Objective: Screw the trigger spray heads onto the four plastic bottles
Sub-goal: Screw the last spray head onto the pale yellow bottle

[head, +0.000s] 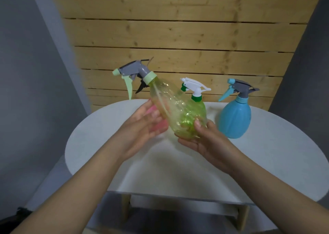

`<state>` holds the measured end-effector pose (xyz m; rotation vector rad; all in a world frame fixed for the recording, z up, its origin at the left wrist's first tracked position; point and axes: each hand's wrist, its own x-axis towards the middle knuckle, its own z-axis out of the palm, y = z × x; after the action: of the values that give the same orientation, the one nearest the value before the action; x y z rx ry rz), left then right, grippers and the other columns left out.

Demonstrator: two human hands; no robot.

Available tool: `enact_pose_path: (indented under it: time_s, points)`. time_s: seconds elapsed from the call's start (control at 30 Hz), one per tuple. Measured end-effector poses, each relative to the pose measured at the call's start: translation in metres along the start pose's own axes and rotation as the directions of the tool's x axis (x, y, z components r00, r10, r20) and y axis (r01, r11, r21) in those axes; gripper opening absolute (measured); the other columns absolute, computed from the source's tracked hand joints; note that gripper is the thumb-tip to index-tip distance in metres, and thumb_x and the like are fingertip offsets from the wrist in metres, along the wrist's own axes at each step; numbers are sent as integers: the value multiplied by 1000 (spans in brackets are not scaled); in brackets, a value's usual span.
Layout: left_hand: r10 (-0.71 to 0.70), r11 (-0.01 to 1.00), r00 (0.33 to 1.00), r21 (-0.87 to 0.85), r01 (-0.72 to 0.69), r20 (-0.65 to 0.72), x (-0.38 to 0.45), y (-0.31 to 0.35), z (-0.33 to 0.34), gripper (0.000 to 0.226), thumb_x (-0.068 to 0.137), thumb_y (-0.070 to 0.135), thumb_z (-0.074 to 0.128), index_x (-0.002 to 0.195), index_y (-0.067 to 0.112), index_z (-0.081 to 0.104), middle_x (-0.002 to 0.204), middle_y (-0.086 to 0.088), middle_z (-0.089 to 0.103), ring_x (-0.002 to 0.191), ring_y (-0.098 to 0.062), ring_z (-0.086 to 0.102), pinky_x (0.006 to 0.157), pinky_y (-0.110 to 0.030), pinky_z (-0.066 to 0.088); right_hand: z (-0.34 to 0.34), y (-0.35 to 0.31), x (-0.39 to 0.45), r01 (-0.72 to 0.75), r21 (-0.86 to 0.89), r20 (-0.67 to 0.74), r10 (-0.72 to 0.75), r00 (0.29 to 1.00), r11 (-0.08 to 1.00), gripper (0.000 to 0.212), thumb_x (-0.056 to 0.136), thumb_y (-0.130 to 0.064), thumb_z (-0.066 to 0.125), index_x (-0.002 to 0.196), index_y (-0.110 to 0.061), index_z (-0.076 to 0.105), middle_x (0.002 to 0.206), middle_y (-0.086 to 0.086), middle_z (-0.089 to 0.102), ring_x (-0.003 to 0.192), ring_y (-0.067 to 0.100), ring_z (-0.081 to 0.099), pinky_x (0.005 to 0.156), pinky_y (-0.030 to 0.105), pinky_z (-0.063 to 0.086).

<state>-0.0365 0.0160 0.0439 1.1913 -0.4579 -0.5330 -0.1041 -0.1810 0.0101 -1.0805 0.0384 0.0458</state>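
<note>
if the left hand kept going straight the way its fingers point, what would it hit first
Probably the pink thing right behind its fingers, or the yellow-green bottle which the left hand is beside. Depth is unclear and the pink thing is mostly hidden.

White oval table bears a blue spray bottle.

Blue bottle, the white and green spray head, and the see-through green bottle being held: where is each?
Blue bottle (pixel 234 119), head view, on its round body.
White and green spray head (pixel 195 86), head view, on its white top.
See-through green bottle (pixel 178 107), head view, on its tilted body.
</note>
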Motion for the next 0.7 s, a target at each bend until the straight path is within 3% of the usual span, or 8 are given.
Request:
enact_pose_path:
  time_s: [0.1,0.17,0.27,0.4,0.53,0.6,0.7]
  points:
    - [45,995,991,97,-33,-127,-5,-1,2,63,76,33,65,134,22,42,124,-4,65,109,-23,65,87,-35,55,22,12,6,17,-228,-66,-32,997,973,84,62,-29,73,132,-22,27,120,5,62,112,23,63,92,41,54]
    - [72,987,977,157,-40,-203,-8,-2,0,72,70,36,68,134,25,39,120,-4,68,105,-21,67,82,-34,57,33,22,10,25,-367,-75,-56,996,930,79,58,-30,75,123,-29,30,111,-4,65,106,16,65,93,40,53]
    - [121,967,935,251,-35,-334,-12,1,-17,81,65,37,80,134,27,38,119,-5,67,103,-21,68,84,-38,57,46,32,18,43,-404,-20,-56,998,914,62,64,-22,76,110,-34,35,102,-7,68,88,3,70,85,30,55]
    - [159,929,880,369,20,-448,-14,7,-58,70,60,33,83,120,28,49,108,7,68,99,-12,67,78,-30,53,54,33,25,12,-449,-3,-15,1000,894,70,66,-29,75,125,-28,38,120,5,61,105,15,64,89,35,54]
    - [153,880,844,460,121,-515,-5,2,-97,58,67,23,81,114,28,46,106,12,60,99,-6,60,69,-20,46,53,36,29,-22,-494,-40,3,999,869,50,82,-26,69,125,-25,44,123,8,60,108,19,63,84,33,55]
    - [145,876,832,460,143,-536,4,-2,-112,61,69,21,80,119,26,45,113,4,59,102,-12,60,74,-24,48,52,38,31,-36,-497,-61,6,998,867,46,82,-26,68,123,-24,47,119,7,62,106,19,64,82,33,56]
    - [120,854,827,482,197,-549,19,-9,-126,71,68,25,79,128,22,41,129,-7,50,116,-25,54,96,-42,47,49,39,34,-54,-506,-77,17,997,861,43,83,-26,68,121,-25,49,112,6,65,104,20,64,80,32,56]
